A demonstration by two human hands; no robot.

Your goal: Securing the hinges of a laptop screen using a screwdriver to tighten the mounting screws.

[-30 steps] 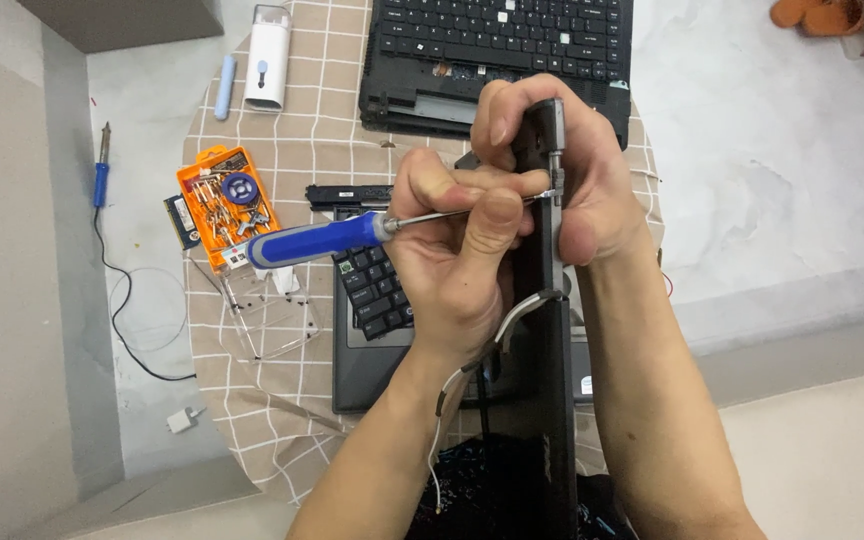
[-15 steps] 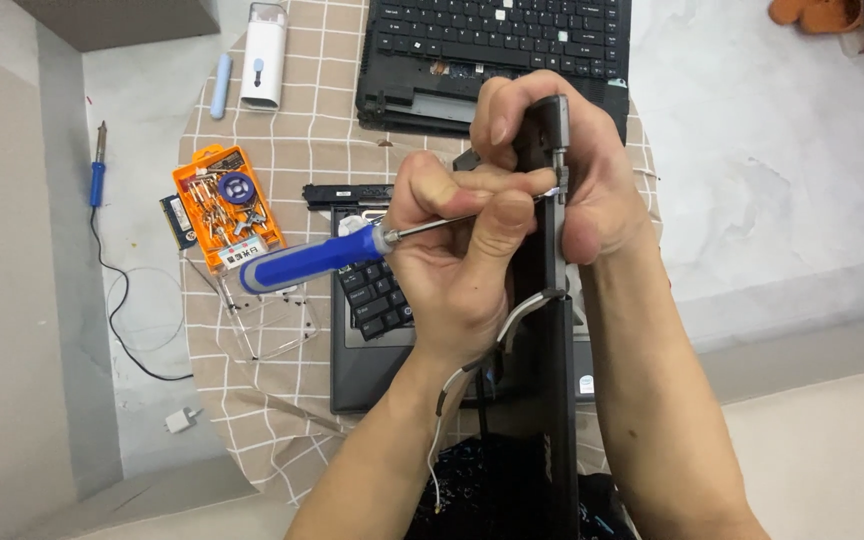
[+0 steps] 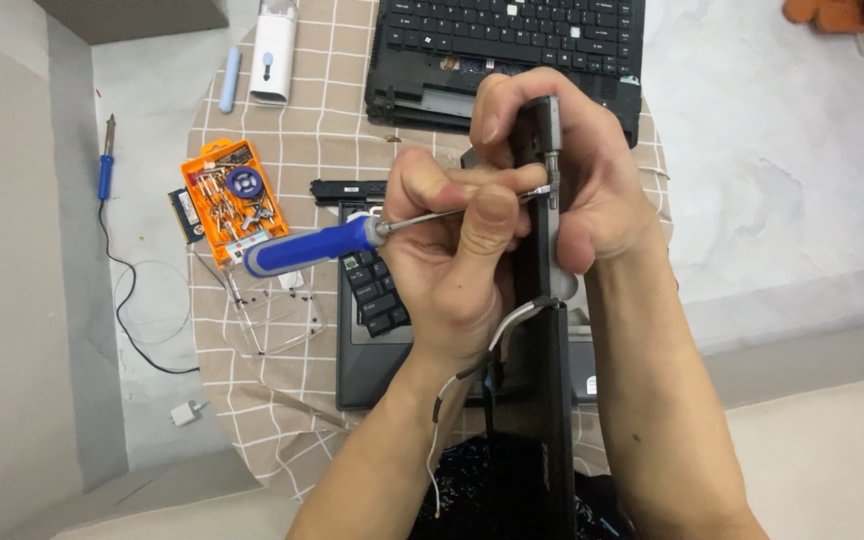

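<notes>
Screwdriver (image 3: 317, 246): blue handle is sticking out to the left of the left hand's (image 3: 452, 255) grip, metal shaft running through the fingers, tip pressing at the hinge (image 3: 553, 165).
Left grip: fingers are closing tight around the shaft, thumb up against the panel's edge.
Right grip: right hand (image 3: 577, 170) is wrapping shut around the top of the dark laptop panel (image 3: 542, 400), holding it upright and edge-on.
Cable (image 3: 497, 335): grey lead is curling off the panel just below both grips.
Beyond the grips: orange bit case (image 3: 227, 200) is lying left on the checked cloth (image 3: 282, 400); black keyboard base (image 3: 502, 40) is sitting above.
</notes>
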